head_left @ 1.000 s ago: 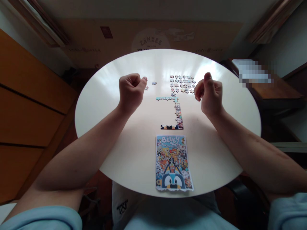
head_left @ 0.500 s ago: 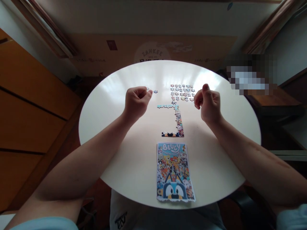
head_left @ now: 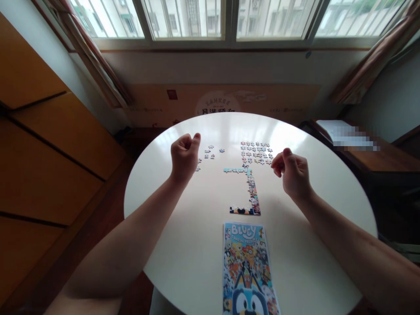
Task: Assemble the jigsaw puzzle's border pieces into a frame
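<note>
My left hand (head_left: 184, 158) is curled into a fist above the table, its thumb pointing up and nothing visible in it. Beside it lie several loose jigsaw pieces (head_left: 212, 156), some partly hidden by the fist. My right hand (head_left: 294, 171) hovers with its fingers curled in and thumb raised, near a block of loose jigsaw pieces (head_left: 256, 152) set out in rows. Between the hands sits a partly joined puzzle border (head_left: 253, 192), with top, right and bottom strips. Closest to me lies the "Bluey" picture sheet (head_left: 246, 258), its lower end cut off by the view.
All of this lies on a white oval table (head_left: 183, 245). Wooden cabinet doors (head_left: 49, 153) stand on the left. Behind the table are a printed cardboard panel (head_left: 147, 103) and windows. A wooden surface (head_left: 341, 155) with a blurred-out pale item is at right.
The view has tilted up, bringing the windows in. My left thumb has lifted from the curled fingers, and more loose pieces show beside that fist. My right hand stays curled near the rows.
</note>
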{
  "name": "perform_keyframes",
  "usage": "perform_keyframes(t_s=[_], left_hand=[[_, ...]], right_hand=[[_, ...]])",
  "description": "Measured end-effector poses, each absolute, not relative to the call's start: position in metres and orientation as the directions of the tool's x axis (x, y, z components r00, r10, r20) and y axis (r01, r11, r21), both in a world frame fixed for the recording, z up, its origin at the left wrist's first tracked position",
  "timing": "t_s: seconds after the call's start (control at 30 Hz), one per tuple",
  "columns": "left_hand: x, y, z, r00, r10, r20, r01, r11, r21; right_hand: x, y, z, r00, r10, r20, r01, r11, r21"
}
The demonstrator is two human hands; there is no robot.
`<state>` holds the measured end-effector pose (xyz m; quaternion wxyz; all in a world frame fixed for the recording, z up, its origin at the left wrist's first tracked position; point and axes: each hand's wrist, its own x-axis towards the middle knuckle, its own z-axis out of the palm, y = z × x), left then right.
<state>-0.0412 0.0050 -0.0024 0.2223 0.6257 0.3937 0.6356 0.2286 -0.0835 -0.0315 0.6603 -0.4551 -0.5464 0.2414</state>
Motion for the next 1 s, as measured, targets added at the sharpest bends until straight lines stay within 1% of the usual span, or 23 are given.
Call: perform_keyframes(t_s=[0.07, 0.17, 0.23, 0.27, 0.3, 0.37, 0.4, 0.47, 0.53, 0.63, 0.73, 0.83, 1.0], left_hand=[[-0.054, 0.019, 0.002, -0.213, 0.779, 0.589, 0.167, -0.565, 0.808], [-0.072, 0.036, 0.006, -0.296, 0.828, 0.476, 0.105, -0.467, 0.878], [-0.08, 0.044, 0.007, -0.277, 0.874, 0.4, 0.162, -0.368, 0.916], [-0.083, 0.046, 0.006, -0.233, 0.896, 0.377, 0.248, -0.32, 0.914], [-0.085, 0.047, 0.006, -0.174, 0.915, 0.364, 0.366, -0.283, 0.887], [-0.086, 0.045, 0.006, -0.038, 0.94, 0.339, 0.615, -0.246, 0.749], [-0.086, 0.042, 0.006, 0.028, 0.95, 0.312, 0.709, -0.239, 0.663], [-0.085, 0.037, 0.008, 0.126, 0.968, 0.217, 0.817, -0.225, 0.532], [-0.084, 0.032, 0.011, 0.176, 0.981, 0.083, 0.867, -0.194, 0.458], [-0.088, 0.03, 0.015, 0.192, 0.975, -0.112, 0.921, -0.139, 0.365], [-0.094, 0.031, 0.016, 0.159, 0.96, -0.232, 0.957, -0.092, 0.276], [-0.096, 0.032, 0.015, 0.111, 0.967, -0.227, 0.97, -0.055, 0.237], [-0.094, 0.036, 0.008, 0.108, 0.987, -0.118, 0.971, -0.079, 0.225]], right_hand=[[0.229, -0.084, -0.033, 0.284, 0.811, 0.511, 0.159, 0.486, -0.859], [0.229, -0.084, -0.035, 0.271, 0.811, 0.519, 0.147, 0.497, -0.855], [0.229, -0.085, -0.036, 0.258, 0.818, 0.514, 0.139, 0.495, -0.857], [0.229, -0.085, -0.036, 0.252, 0.822, 0.511, 0.135, 0.493, -0.859], [0.229, -0.085, -0.036, 0.247, 0.825, 0.509, 0.132, 0.491, -0.861], [0.229, -0.086, -0.036, 0.242, 0.828, 0.506, 0.132, 0.489, -0.862], [0.23, -0.086, -0.036, 0.239, 0.829, 0.506, 0.136, 0.487, -0.863], [0.23, -0.085, -0.036, 0.236, 0.831, 0.504, 0.144, 0.483, -0.864], [0.229, -0.084, -0.037, 0.241, 0.831, 0.5, 0.147, 0.478, -0.866], [0.229, -0.083, -0.038, 0.246, 0.832, 0.497, 0.146, 0.475, -0.868], [0.228, -0.084, -0.039, 0.24, 0.835, 0.495, 0.143, 0.474, -0.869], [0.227, -0.085, -0.039, 0.248, 0.838, 0.486, 0.144, 0.464, -0.874], [0.226, -0.086, -0.039, 0.267, 0.845, 0.464, 0.145, 0.44, -0.886]])
